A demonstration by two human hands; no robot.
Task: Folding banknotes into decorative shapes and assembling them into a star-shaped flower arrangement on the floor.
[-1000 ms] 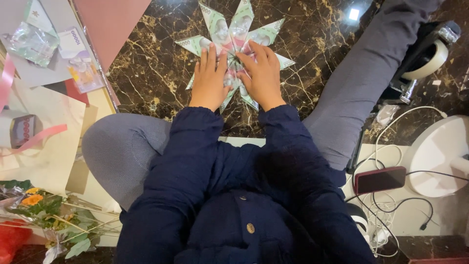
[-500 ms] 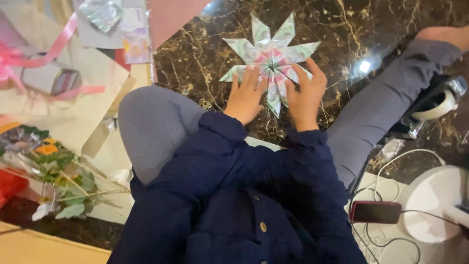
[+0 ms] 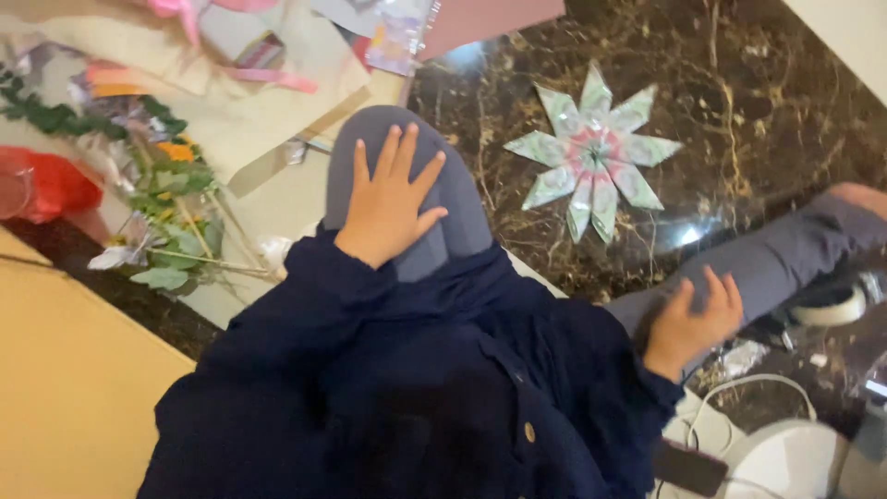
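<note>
The folded paper star (image 3: 594, 151) lies flat on the dark marble floor (image 3: 739, 83), between the person's legs, and no hand touches it. The left hand (image 3: 393, 199) rests open on the bent left knee (image 3: 388, 139), fingers spread wide. The right hand (image 3: 691, 321) lies open on the right leg (image 3: 795, 254), holding nothing. The star looks very light and thin — easy to bend or tear. I think it is best picked up gently near the middle, not by a pointy tip. Flowers (image 3: 166, 185) lie off to the left.
</note>
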